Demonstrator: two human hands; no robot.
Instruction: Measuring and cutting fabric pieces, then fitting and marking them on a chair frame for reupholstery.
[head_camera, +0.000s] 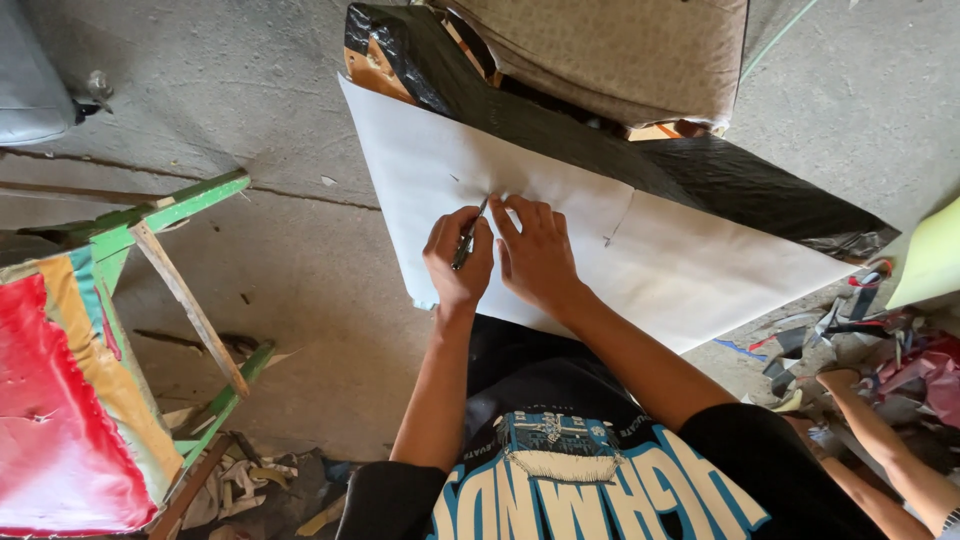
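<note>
A large white sheet (660, 250) lies flat over a black-covered board (700, 170) that rests on a grey concrete floor (300, 290). The sheet sits in the middle of the view, its long edges running diagonally from the upper left down to the right. Its surface is plain and smooth, with a few short dark marks: a small tick near the upper left part and a thin line to the right of the hands. The black covering is glossy and wrinkled and shows along the sheet's upper edge and right end.

The person leans over the sheet from below, both bare forearms reaching up and meeting near the sheet's centre. The left hand (458, 258) is curled closed around a slim dark pen (468, 236), gripping it between thumb and fingers, with the tip pointing up and to the right and touching the sheet. The right hand (535, 255) lies just beside it, palm down, fingers spread and pressed flat on the sheet, holding nothing. The 2 hands almost touch at the fingertips, close to the pen tip.

To the left stands a green wooden frame (160, 215) with red and yellow fabric (60, 400) stretched over it. A pale patterned cushion (620, 50) rests above the board. At the lower right, scraps of coloured material (890, 350) lie on the floor, and another person's arm (880, 430) reaches in among them.
</note>
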